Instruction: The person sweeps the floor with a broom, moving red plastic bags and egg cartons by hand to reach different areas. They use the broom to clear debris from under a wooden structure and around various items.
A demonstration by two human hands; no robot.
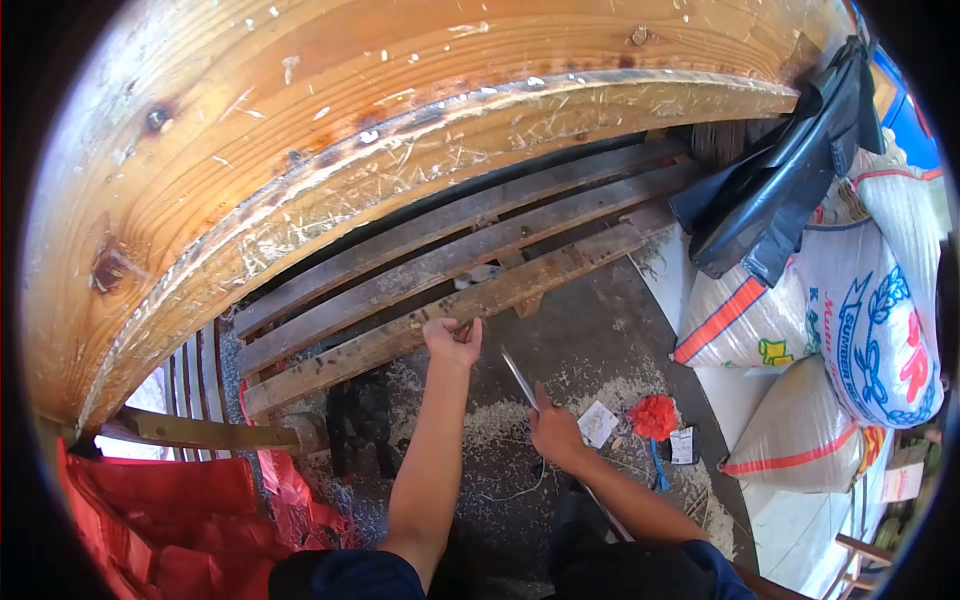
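Note:
My left hand is raised in front of the lowest slat of a wooden slatted pallet. Its fingers are curled toward the thumb, and what they hold, if anything, is too small to make out. Lower and to the right, my right hand is wrapped round a long, thin metal rod. The rod's upper end points toward the slats, and its lower part runs back under my right forearm. A small blurred grey-white thing shows at the slats just beyond my left hand.
A large wooden board curves across the top. Printed sacks and black plastic sheeting stand at right. Chaff-strewn floor holds a red plastic tuft and paper scraps. Red sacking lies at lower left.

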